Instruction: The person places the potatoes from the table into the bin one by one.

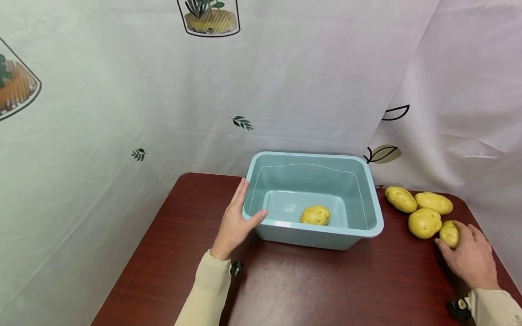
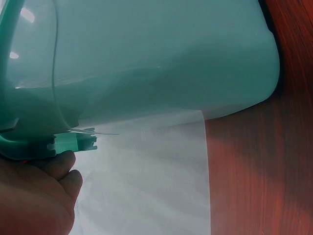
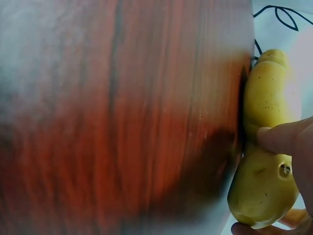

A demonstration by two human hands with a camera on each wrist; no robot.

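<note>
A light blue plastic tub (image 1: 311, 230) stands on the table with one yellow potato (image 1: 315, 215) inside. My left hand (image 1: 234, 226) rests against its near left corner, fingers straight along the left rim and thumb spread over the front rim. The left wrist view shows fingertips (image 2: 71, 181) touching the outside under the rim. At the table's right side, my right hand (image 1: 473, 256) grips a potato (image 1: 449, 233); in the right wrist view, thumb and fingers lie on either side of this potato (image 3: 261, 188). Beside it is a rounder potato (image 1: 424, 223).
Two longer potatoes, one on the left (image 1: 401, 199) and one on the right (image 1: 434, 203), lie behind the round one near the table's back edge. A pale printed cloth (image 1: 310, 90) hangs behind the dark red wooden table (image 1: 302, 285), close to the tub's back rim.
</note>
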